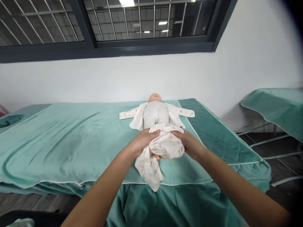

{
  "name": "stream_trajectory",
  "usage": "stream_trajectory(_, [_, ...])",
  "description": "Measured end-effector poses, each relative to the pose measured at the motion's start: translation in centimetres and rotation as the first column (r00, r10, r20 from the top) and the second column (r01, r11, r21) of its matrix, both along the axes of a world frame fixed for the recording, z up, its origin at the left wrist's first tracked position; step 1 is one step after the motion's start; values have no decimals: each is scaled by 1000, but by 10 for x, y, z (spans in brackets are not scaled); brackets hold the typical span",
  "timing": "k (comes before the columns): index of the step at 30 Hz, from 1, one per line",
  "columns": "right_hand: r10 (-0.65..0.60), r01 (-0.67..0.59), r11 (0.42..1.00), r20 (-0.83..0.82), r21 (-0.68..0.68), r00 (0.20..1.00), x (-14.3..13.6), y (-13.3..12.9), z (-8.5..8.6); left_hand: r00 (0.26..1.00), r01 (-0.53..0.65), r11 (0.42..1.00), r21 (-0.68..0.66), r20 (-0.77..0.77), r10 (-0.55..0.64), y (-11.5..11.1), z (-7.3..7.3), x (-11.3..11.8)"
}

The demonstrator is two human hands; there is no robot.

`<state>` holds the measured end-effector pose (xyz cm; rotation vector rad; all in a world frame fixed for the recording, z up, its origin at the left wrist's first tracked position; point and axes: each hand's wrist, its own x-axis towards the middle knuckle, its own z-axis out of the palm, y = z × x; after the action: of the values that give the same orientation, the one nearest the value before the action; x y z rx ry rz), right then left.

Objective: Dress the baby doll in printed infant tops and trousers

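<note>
A baby doll (151, 111) lies on its back on the bed, head toward the wall, its grey torso bare. A white printed baby top (136, 121) is spread open at its sides, with both sleeves stretched outward. Bunched white printed baby pants (169, 145) cover the doll's legs, and one leg of the cloth trails toward the bed's front edge. My left hand (145, 141) grips the pants at their left side, thumb on top. On the opposite side, my right hand (190, 143) is closed on the same garment. The doll's feet (159, 156) show below the cloth.
A light green velvety cover (71, 142) lies over the bed, with a darker green quilted piece (213, 135) at the right. Behind is a white wall (106, 80) under a barred window (142, 22). Another green-covered bed frame (279, 107) stands at right.
</note>
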<state>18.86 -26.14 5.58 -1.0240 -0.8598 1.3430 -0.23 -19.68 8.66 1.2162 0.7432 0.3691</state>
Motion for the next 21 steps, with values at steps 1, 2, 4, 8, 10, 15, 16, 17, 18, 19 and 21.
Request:
stream_trajectory(1, [1,-2,1000,-21,-31,1000,-4,-7,-9,999,-12,996,92,-32,15,0,-3,0])
stream_trajectory(2, [6,-9,998,-43,-66,999,-8,-15,-18,997,-17,979,201,-67,31,0,-7,1])
stream_trajectory(4, [24,-37,990,-93,-133,995,-17,-31,-31,984,34,910,413,-174,42,-1,-12,2])
stream_trajectory(8, [44,-86,968,-179,-234,983,-30,-52,-43,883,276,729,627,-465,66,-3,-19,6])
stream_trajectory(10, [14,-58,962,-163,-266,987,-32,-54,-46,836,355,681,640,-544,75,-3,-20,8])
stream_trajectory(15, [-16,-13,971,-117,-241,993,-36,-49,-57,850,357,701,617,-526,30,-3,-17,8])
stream_trajectory(16, [1,-32,973,-133,-229,991,-37,-49,-57,858,357,709,608,-513,8,-3,-15,7])
stream_trajectory(17, [18,-52,974,-149,-223,989,-39,-50,-58,861,366,715,595,-508,-18,-3,-13,5])
stream_trajectory(18, [30,-65,973,-158,-221,987,-40,-51,-58,859,381,720,580,-511,-43,-3,-11,4])
stream_trajectory(19, [29,-62,973,-153,-221,988,-41,-52,-58,854,395,723,567,-516,-62,-3,-10,2])
stream_trajectory(21, [-10,-12,977,-101,-212,995,-41,-51,-58,852,403,732,549,-517,-82,-2,-7,0])
